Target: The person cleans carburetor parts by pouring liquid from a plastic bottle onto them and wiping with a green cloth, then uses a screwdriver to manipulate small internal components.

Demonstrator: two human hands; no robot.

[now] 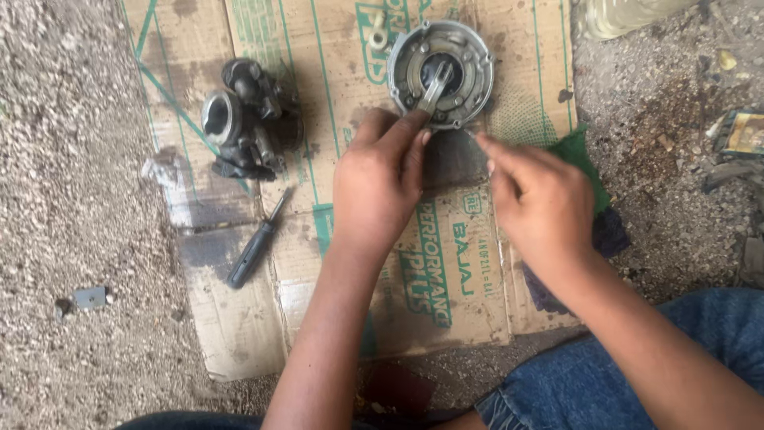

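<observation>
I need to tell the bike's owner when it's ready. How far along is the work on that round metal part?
Done: the round metal plate and carburetor lie removed on the cardboard. In hand: the left hand works a metal tool into the plate's centre; the right hand waits beside it. Left: nothing looks refitted; the screwdriver lies unused.

Gravel ground (72, 199) carries a flattened cardboard sheet (469, 271). On the cardboard: round metal clutch housing (477, 48) far centre, carburetor (251, 119) far left, black-handled screwdriver (255, 247) near left, green cloth (585, 155) at the right edge. Small metal piece (89, 298) on gravel, left.
</observation>
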